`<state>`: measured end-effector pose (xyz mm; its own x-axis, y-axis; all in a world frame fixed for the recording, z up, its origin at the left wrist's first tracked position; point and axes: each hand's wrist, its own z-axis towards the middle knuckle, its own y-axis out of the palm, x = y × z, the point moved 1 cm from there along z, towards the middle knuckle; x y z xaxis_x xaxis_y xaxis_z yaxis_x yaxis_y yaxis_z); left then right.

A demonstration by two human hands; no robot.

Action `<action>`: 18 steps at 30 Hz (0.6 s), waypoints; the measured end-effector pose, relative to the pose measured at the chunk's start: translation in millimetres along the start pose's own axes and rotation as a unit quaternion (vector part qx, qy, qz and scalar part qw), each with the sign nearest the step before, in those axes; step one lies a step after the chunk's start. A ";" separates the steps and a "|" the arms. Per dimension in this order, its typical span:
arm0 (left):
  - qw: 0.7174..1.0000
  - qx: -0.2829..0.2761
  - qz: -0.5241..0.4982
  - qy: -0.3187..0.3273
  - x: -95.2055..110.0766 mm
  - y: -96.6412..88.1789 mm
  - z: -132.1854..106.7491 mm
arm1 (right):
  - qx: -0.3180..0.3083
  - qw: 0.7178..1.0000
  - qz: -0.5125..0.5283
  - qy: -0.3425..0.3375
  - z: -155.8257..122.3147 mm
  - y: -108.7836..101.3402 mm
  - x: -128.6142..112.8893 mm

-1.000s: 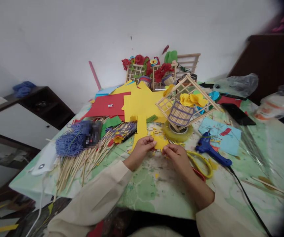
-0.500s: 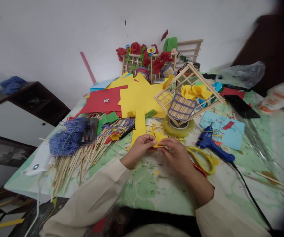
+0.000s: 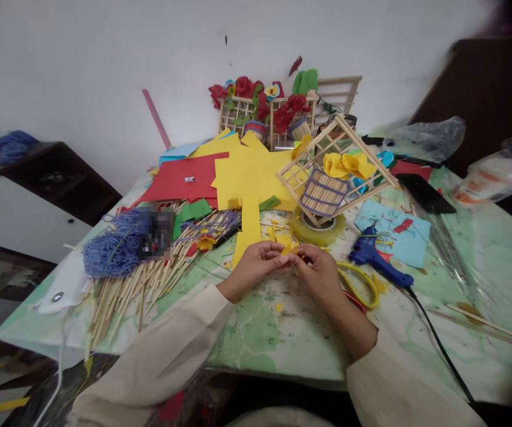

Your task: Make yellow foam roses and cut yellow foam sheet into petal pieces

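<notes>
My left hand [image 3: 254, 265] and my right hand [image 3: 320, 271] meet over the table's middle, fingers pinched together on a small yellow paper piece [image 3: 289, 249]. Only a sliver of the piece shows between the fingertips. Just behind the hands lie yellow scraps [image 3: 282, 236] and a long yellow paper strip [image 3: 247, 230]. Yellow-handled scissors [image 3: 362, 283] lie right beside my right hand.
A blue glue gun [image 3: 377, 261] with a black cord lies to the right. A tape roll [image 3: 320, 231] carries a tilted stick frame [image 3: 333, 172] with yellow flowers. Wooden sticks [image 3: 140, 284] and blue yarn [image 3: 113, 249] are at left; red and yellow paper sheets [image 3: 247, 172] behind; a phone [image 3: 425, 193] far right.
The yellow piece was flat and wide between my hands a second ago; now my fingers have closed together and it is folded or rolled small between them.
</notes>
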<state>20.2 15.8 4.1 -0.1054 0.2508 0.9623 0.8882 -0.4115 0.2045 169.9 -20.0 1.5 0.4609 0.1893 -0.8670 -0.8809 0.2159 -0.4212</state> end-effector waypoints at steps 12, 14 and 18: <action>1.000 -0.021 -0.002 -0.003 1.8 3.2 -2.0 | 0.039 0.976 0.182 0.116 1.2 5.9 4.6; 1.000 -0.028 -0.005 -0.002 2.2 3.9 -2.8 | 0.024 0.977 0.175 0.122 1.2 5.7 4.1; 0.999 -0.035 -0.008 -0.002 0.2 3.9 -2.7 | 0.017 0.982 0.146 0.122 0.6 4.4 2.7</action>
<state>22.4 11.9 5.6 -0.1162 0.2614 0.9582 0.8528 -0.4683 0.2312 167.3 -17.9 -2.5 0.1463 0.0142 -0.9891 -0.9657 0.2189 -0.1397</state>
